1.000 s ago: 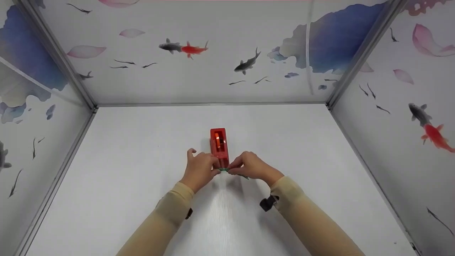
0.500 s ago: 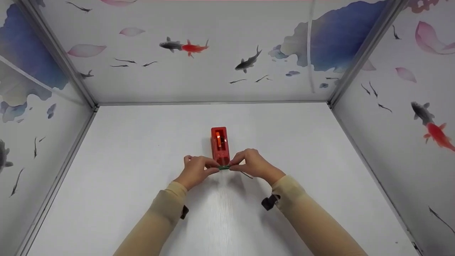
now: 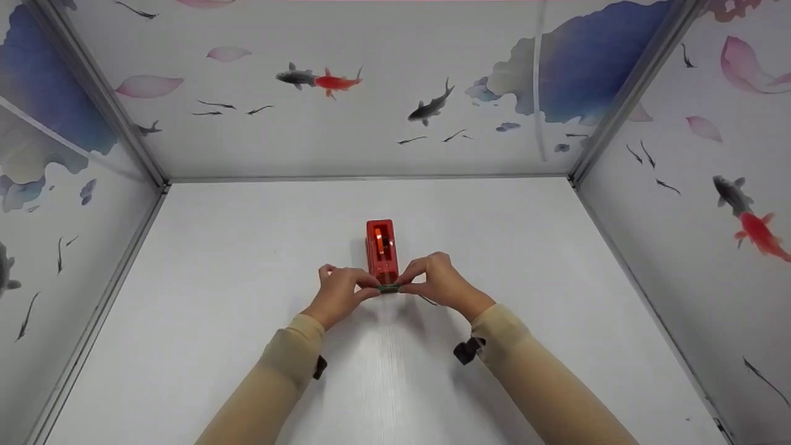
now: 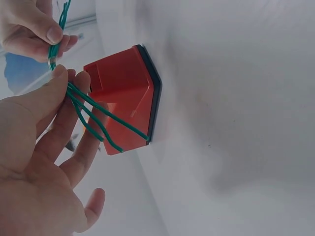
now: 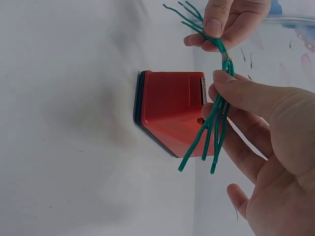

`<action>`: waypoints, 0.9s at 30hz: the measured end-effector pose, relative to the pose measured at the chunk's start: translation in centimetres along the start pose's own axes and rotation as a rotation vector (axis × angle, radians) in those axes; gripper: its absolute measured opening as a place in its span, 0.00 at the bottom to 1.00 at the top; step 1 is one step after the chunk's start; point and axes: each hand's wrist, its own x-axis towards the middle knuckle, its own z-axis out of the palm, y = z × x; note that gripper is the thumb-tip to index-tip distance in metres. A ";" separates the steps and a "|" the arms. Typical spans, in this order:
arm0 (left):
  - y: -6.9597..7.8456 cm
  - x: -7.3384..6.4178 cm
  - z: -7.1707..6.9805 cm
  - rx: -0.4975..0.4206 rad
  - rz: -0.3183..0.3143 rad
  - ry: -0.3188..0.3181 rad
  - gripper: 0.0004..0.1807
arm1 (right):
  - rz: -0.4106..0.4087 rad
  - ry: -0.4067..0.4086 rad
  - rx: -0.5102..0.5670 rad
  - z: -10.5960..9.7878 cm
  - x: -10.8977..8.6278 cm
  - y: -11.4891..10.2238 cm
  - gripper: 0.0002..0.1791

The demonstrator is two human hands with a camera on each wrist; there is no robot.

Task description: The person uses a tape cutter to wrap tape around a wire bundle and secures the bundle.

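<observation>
A bundle of thin green wires [image 5: 217, 110] spans the gap between my two hands, with several loose ends splayed out at either side. Clear tape [image 5: 225, 56] wraps its middle. My left hand [image 3: 338, 293] pinches one side of the bundle between thumb and fingertips. On the other side, my right hand [image 3: 443, 284] pinches it the same way. Just beyond the fingertips stands a red tape dispenser [image 3: 384, 271] with a dark base and an orange roll inside. In the left wrist view the wire ends [image 4: 106, 132] hang in front of the dispenser.
The white tabletop [image 3: 247, 247] lies under the hands and dispenser. White panels printed with fish and petals [image 3: 371, 136] enclose it at the back and both sides, joined by grey metal corner strips [image 3: 599, 136].
A second ago my left fingers were close against the dispenser's near end. They have since drawn back left and pinch the bundle's side. Over the last half second both hands barely move.
</observation>
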 end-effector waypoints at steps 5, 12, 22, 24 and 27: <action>-0.1 0.1 -0.1 0.013 -0.003 -0.005 0.05 | 0.009 -0.005 -0.026 0.0 0.0 0.0 0.05; -0.3 0.0 0.3 0.031 0.005 0.016 0.04 | 0.016 0.004 -0.031 0.3 -0.1 -0.1 0.06; 0.1 0.1 0.3 0.068 0.001 0.021 0.05 | 0.020 0.006 -0.048 0.2 -0.1 -0.2 0.10; 0.1 0.1 0.3 0.083 0.013 0.025 0.05 | 0.016 0.001 -0.052 0.1 0.0 -0.2 0.10; 0.1 0.1 0.3 0.105 0.019 0.027 0.05 | 0.023 -0.030 -0.045 0.0 -0.1 -0.2 0.09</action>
